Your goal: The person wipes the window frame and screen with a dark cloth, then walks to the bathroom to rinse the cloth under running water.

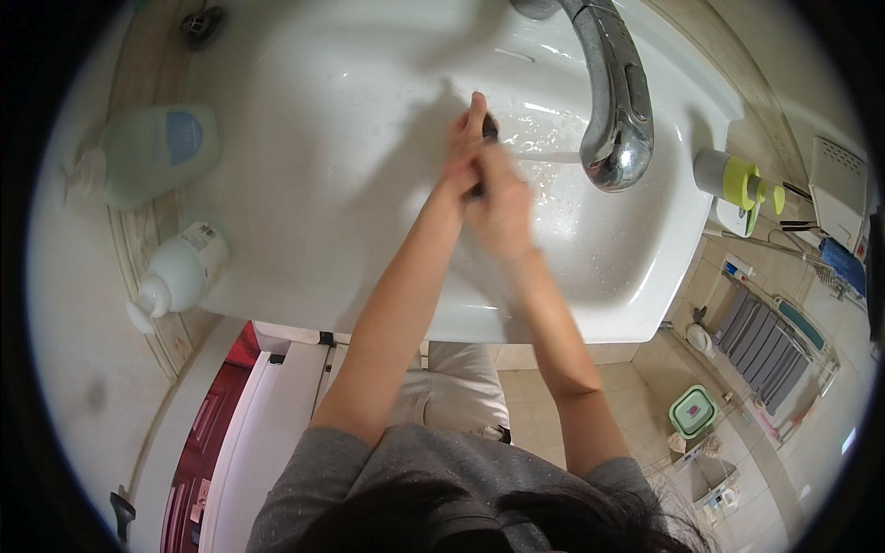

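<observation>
Over the white ceramic washbasin (304, 173), a small dark object (490, 128) of unclear kind is gripped between both hands. My left hand (462, 148) holds it along the palm, with the thumb pointing to the far side. Blurred by motion, my right hand (503, 200) closes over the object's near part and touches the left hand. Fingers hide most of the object. A chrome faucet (615, 117) arches over the basin to the right of the hands. Rippling water (543, 135) glints in the basin beside them.
A green-tinted pump bottle (159, 155) and a white pump bottle (183, 266) stand on the left ledge. A grey-and-lime pump bottle (729, 180) is at the right rim. Below right are a green plastic basin (693, 412) and a grey slatted panel (760, 349).
</observation>
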Demonstrator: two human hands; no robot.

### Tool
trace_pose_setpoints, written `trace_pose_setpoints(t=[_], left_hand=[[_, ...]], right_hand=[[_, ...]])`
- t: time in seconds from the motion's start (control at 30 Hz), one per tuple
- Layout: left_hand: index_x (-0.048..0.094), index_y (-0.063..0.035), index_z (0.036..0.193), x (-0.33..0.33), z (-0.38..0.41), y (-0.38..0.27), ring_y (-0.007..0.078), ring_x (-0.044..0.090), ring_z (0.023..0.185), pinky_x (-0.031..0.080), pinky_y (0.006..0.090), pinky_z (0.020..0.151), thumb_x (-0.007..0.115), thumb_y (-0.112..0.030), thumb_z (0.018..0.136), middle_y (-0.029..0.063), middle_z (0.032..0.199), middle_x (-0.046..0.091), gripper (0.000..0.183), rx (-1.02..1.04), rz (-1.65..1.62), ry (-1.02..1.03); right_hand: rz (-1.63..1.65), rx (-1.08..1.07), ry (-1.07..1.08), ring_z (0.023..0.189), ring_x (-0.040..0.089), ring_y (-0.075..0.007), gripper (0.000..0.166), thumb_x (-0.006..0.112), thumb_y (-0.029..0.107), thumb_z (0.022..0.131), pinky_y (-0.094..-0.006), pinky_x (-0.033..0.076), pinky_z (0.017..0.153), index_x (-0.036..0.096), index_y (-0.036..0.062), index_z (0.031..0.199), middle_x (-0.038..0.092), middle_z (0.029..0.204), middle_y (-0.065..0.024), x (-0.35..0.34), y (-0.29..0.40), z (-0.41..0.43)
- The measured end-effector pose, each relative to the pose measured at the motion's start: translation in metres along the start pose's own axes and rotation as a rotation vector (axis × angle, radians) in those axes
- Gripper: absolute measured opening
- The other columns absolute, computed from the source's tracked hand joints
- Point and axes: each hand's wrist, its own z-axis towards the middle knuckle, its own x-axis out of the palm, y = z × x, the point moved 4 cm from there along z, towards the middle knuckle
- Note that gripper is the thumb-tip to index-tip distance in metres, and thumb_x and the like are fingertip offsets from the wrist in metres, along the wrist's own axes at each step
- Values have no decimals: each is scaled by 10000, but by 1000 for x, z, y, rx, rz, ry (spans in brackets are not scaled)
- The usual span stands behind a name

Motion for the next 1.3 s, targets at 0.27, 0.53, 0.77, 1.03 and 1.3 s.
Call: trace_pose_setpoints(t=[0.27, 0.53, 0.77, 1.03, 1.3], left_hand=[[503, -135, 796, 13, -18, 26, 120, 520, 645, 470, 310, 602, 588, -473, 923, -15, 764, 518, 371, -330, -211, -41], [554, -116, 941, 23, -27, 4, 109, 473, 759, 446, 269, 697, 411, -553, 973, -10, 769, 504, 460, -133, -202, -10], [567, -68, 881, 33, -33, -30, 144, 503, 856, 416, 304, 814, 434, -493, 988, 25, 905, 579, 457, 467, 15, 133], [624, -55, 976, 35, -20, 21, 151, 549, 747, 454, 291, 741, 383, -737, 874, 54, 876, 621, 730, -328, -345, 379], [573, -84, 1088, 12, 4, 40, 133, 573, 812, 484, 273, 726, 540, -456, 941, 8, 952, 600, 401, -163, -357, 619]], right_hand=[[48, 589, -107, 503, 595, -295, 487, 604, 393, 884, -369, 437, 510, 627, -17, 622, 598, 543, -156, -11, -56, 53], [2, 381, -26, 696, 626, -250, 324, 604, 323, 907, -334, 474, 632, 659, 4, 899, 650, 773, -164, -7, -43, 38], [347, 378, 154, 945, 554, -134, 339, 546, 197, 948, -259, 431, 883, 594, 5, 1223, 635, 1033, -87, -8, -91, 24], [-1, 185, -103, 675, 521, -204, 269, 777, 117, 727, -323, 438, 663, 518, 40, 725, 549, 686, -78, -26, 4, 35], [-47, 109, -98, 652, 564, -341, 109, 660, 58, 751, -420, 477, 651, 617, 2, 668, 577, 669, -164, -2, -19, 25]])
